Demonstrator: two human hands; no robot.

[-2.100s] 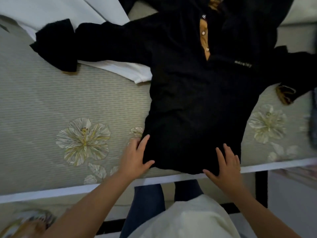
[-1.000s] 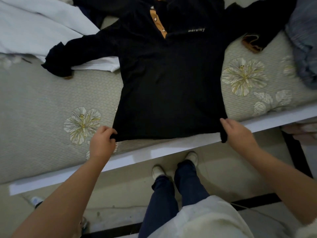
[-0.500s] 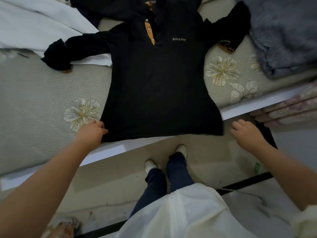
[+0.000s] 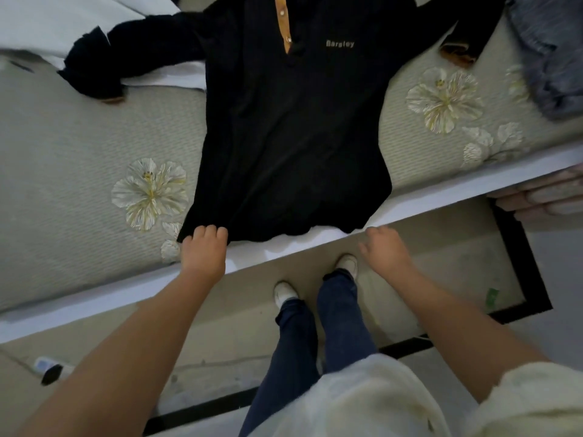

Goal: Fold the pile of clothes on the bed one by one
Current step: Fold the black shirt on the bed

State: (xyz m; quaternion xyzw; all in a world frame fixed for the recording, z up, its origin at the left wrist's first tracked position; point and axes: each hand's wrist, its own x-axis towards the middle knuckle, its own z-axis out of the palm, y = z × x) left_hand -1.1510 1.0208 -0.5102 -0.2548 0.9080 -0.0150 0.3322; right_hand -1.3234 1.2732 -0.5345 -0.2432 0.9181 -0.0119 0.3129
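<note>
A black long-sleeved shirt [image 4: 293, 137] with an orange button placket and a small chest logo lies face up on the bed [image 4: 79, 152], sleeves spread to both sides. Its hem reaches the bed's near edge. My left hand [image 4: 205, 247] has its fingers curled on the hem's lower-left corner. My right hand [image 4: 383, 247] hovers just off the bed edge below the hem's lower-right corner, fingers loosely bent and holding nothing.
A white cloth [image 4: 47, 23] lies at the back left, partly under the left sleeve. A grey-blue garment [image 4: 549, 52] is heaped at the back right. The white bed rail [image 4: 473, 187] runs along the near edge. My legs and shoes stand on the floor below.
Both hands pulled the hem toward the bed edge and spread it flat. My right hand then let go of the right corner and now hangs beside it; my left hand stays on the left corner.
</note>
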